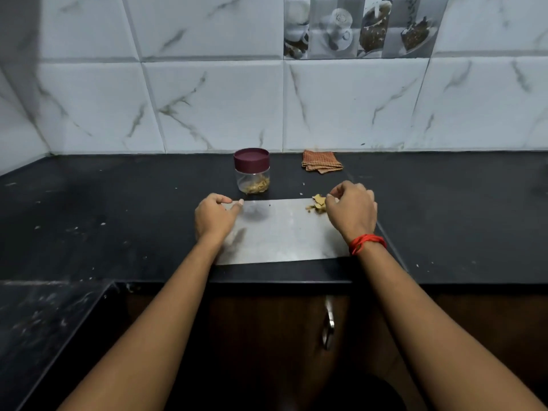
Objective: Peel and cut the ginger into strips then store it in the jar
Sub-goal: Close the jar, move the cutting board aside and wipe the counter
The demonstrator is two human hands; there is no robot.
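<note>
Nearly done, by the look: strips (pixel 256 185) already in the lidded jar (pixel 252 173), just behind the board (pixel 281 232). Left to clear: peels (pixel 318 203) at board's far right corner, pinched by curled right grip (pixel 351 209). Left grip (pixel 215 216) curled on board's far left corner, holding its edge. Open bench (pixel 118 218) left and right of board; bench edge close in front; cloth (pixel 321 163) behind.

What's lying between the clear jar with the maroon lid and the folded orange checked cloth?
Only bare black countertop; the head view shows nothing between the clear maroon-lidded jar and the folded orange checked cloth.
</note>
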